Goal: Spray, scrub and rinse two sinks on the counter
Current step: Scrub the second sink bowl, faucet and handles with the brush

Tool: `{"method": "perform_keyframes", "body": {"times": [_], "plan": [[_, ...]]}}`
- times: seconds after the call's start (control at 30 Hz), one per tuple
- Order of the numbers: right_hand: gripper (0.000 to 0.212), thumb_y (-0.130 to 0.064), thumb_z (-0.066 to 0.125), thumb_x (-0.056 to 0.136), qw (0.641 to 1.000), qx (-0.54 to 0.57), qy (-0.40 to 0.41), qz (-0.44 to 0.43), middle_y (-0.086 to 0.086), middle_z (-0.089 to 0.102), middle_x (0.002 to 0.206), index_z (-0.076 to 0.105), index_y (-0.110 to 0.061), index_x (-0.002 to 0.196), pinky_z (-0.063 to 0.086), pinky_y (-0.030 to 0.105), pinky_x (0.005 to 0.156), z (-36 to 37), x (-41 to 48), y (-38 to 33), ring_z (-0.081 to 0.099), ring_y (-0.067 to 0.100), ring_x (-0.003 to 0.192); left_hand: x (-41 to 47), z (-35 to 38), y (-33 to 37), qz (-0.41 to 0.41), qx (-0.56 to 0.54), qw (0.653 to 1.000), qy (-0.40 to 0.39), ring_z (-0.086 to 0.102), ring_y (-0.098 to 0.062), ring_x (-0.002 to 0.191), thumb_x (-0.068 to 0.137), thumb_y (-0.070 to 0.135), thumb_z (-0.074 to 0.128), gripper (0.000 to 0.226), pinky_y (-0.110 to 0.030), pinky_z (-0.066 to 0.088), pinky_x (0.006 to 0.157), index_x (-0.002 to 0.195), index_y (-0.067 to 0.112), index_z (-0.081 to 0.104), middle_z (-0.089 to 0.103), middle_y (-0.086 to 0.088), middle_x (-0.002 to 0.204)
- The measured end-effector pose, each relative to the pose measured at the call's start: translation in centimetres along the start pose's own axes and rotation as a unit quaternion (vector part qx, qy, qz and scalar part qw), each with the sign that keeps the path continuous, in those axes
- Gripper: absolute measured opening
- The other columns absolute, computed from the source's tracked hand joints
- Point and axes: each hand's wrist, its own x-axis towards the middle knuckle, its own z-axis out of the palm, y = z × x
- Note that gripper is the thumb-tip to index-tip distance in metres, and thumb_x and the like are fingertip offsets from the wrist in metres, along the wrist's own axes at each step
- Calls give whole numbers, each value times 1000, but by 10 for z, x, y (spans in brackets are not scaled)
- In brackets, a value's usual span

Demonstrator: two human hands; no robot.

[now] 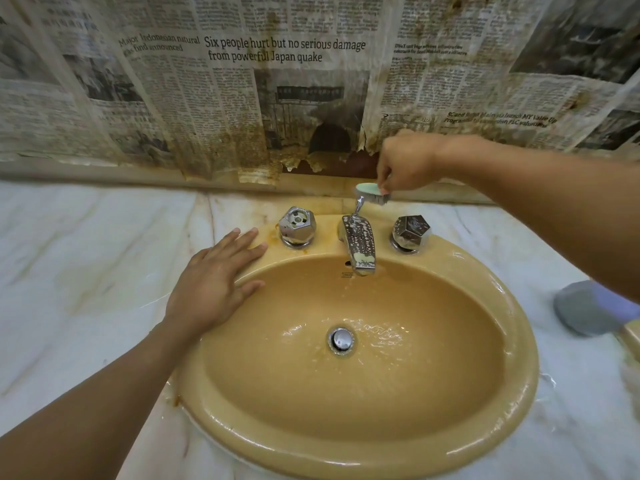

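Observation:
A wet tan oval sink (pixel 519 341) fills the middle of the marble counter, with a chrome drain plug (pixel 341 339) at its bottom. Foam speckles the chrome faucet spout (pixel 358 245), which stands between a left knob (pixel 298 226) and a right knob (pixel 410 233). My right hand (pixel 407 162) grips a small pale-green scrub brush (pixel 370 192) just above the lift rod behind the spout. My left hand (pixel 216 282) lies flat with straight fingers on the sink's left rim.
Stained, torn newspaper (pixel 242 98) covers the wall behind the counter. A blurred grey-and-lilac object (pixel 588 308) sits on the marble counter (pixel 86 254) at the right, under my right forearm. The rim of a second tan basin (pixel 632 336) shows at the right edge.

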Motion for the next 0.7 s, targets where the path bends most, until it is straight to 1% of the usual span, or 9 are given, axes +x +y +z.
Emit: {"method": "perform_keyframes", "body": {"times": [0.07,0.1,0.17,0.3,0.43,0.53,0.6,0.63,0.7], "plan": [[19,-24,69,91,998,-48,29,7,6,67,76,72,-11,76,57,38,66,-14,-9,-21,64,26,73,-1,-1,2,-4,1,1000,-3,14,-4,156,91,61,50,65,-43,32,117,152,41,43,23,23,166],[25,-24,67,92,997,-64,48,11,7,60,71,63,-12,69,50,34,56,-21,-14,-32,60,25,65,-1,-2,3,-7,2,1000,-6,14,-4,156,91,60,51,65,-44,32,117,153,41,43,22,23,166],[31,-24,64,94,993,-80,83,12,8,55,70,54,-14,66,39,28,49,-35,-21,-54,55,24,60,-3,-3,4,-10,9,1000,-17,11,-5,156,91,56,52,67,-44,29,119,155,41,39,19,23,167],[26,-20,66,92,998,-14,61,14,11,63,79,58,-8,69,43,28,50,-38,-18,-101,59,22,63,-12,-5,9,-16,45,997,-66,-6,-3,157,87,33,63,87,-45,10,127,162,40,18,1,20,170],[14,-10,74,88,988,93,30,119,9,61,93,62,-3,89,62,35,72,8,-5,-134,67,22,77,-29,-6,12,-8,68,995,-73,-12,-3,156,84,18,57,95,-44,-4,128,164,33,8,-6,15,171],[14,-2,66,93,975,125,23,183,10,58,82,58,-3,81,63,33,67,30,-7,-146,66,18,65,-38,-9,9,4,70,995,-77,-12,-4,156,88,15,53,92,-41,-7,128,164,32,5,-8,15,171],[15,2,63,91,968,147,19,202,11,58,81,56,-3,79,63,36,70,41,-18,-156,65,20,65,-45,-12,7,6,67,995,-76,-11,-4,156,90,16,52,90,-40,-7,128,164,34,4,-8,16,171],[14,0,62,92,964,162,21,208,12,62,83,57,-3,79,63,36,66,48,-24,-162,67,22,65,-48,-13,5,3,62,995,-76,-11,-4,156,91,17,52,89,-41,-5,128,164,35,4,-8,17,171],[22,-7,60,95,947,219,53,229,15,65,82,54,-4,74,56,31,44,65,-37,-170,67,24,56,-53,-15,1,-11,43,996,-77,-11,-1,156,93,21,54,87,-43,-1,129,163,38,6,-7,20,170]]}}
